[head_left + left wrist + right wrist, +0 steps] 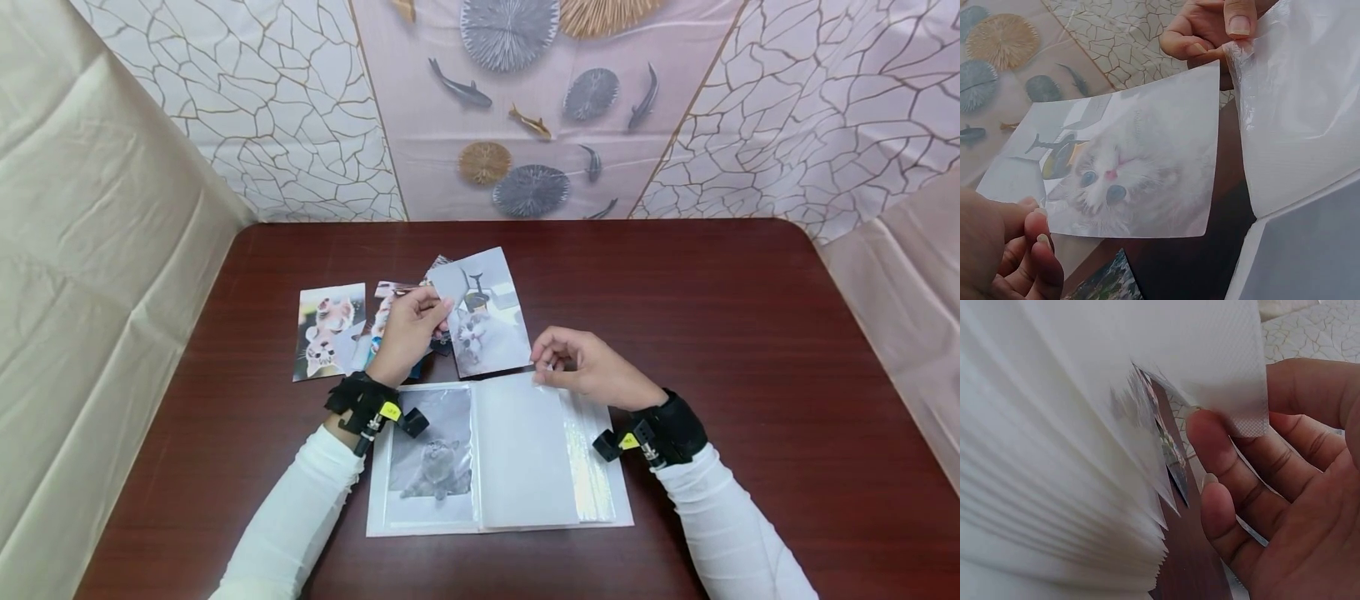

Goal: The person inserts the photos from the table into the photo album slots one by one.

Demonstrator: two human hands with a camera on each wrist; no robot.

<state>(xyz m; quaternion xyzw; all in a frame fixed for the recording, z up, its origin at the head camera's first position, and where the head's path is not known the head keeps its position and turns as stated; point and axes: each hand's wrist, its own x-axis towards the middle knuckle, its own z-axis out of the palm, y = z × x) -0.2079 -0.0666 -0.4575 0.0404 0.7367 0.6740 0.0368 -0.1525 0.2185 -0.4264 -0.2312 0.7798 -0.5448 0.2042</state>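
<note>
My left hand (411, 332) pinches the left edge of a photo (487, 321) of a white kitten, held up just above the top edge of an open photo album (525, 450). In the left wrist view the kitten photo (1141, 162) points toward the album's clear sleeve (1297, 94). With thumb and fingers my right hand (588, 367) grips the top corner of that sleeve page. The right wrist view shows this corner between the fingers of the right hand (1285, 469), with many page edges fanned beside it. A grey cat picture (438, 467) fills the album's left page.
Left of the album lies a photo of cats (328, 329) on the dark wooden table (750, 333). More photos (382, 312) overlap beneath my left hand. A patterned cloth (525, 125) hangs behind the table's back edge.
</note>
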